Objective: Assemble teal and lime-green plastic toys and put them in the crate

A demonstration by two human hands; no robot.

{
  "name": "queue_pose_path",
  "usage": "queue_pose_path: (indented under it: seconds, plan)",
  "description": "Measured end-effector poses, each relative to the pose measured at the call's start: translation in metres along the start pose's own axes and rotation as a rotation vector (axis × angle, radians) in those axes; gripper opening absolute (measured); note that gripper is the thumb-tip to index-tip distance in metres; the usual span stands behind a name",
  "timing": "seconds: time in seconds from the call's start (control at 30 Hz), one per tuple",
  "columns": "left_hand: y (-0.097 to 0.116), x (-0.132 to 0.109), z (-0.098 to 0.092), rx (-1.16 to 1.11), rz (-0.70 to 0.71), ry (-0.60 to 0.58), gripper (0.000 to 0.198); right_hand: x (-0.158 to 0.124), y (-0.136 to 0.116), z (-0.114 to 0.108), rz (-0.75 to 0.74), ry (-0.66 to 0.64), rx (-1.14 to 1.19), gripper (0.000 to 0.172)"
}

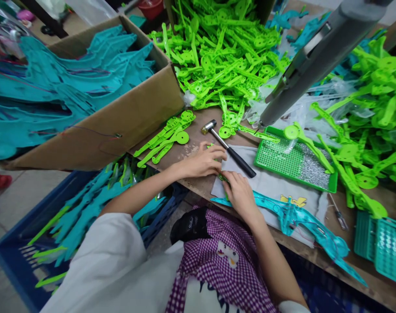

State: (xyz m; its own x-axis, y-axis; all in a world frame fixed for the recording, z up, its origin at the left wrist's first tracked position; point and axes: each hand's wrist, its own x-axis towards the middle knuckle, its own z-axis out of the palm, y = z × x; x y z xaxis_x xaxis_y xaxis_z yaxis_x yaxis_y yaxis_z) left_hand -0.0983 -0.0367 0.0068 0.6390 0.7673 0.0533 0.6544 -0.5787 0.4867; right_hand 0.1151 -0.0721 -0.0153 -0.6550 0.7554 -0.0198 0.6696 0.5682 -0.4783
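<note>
Both hands meet at the table's front edge, fingers curled round a small bright green plastic part (222, 177), most of which they hide. My left hand (203, 161) grips it from the left and above. From the nearer right side, my right hand (239, 191) pinches it. Just beyond the fingers lies a hammer (229, 150) with a black handle and metal head. A long teal plastic piece (296, 213) with thin wires rests on a grey cloth (266, 169), partly behind my right forearm. Several flat green plastic parts (168, 137) lie left of the hammer.
A cardboard box (145, 113) of teal pieces stands left. Green parts (224, 52) are heaped behind. A grey powered screwdriver (299, 69) hangs above a green tray (273, 163) of small screws. A small screwdriver (340, 217) lies right. Below left is a blue crate (18, 261).
</note>
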Motion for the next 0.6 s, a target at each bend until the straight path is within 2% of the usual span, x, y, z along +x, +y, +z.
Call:
queue_pose_path:
  seconds: [0.27,0.6]
  plan:
    - [-0.013,-0.016,0.019,0.091,0.097,0.158,0.016,-0.001,0.002,0.001,-0.033,0.014,-0.022,0.029]
    - [-0.017,-0.02,0.019,0.021,0.043,0.162,0.013,-0.002,0.002,0.005,-0.042,0.017,-0.063,0.03]
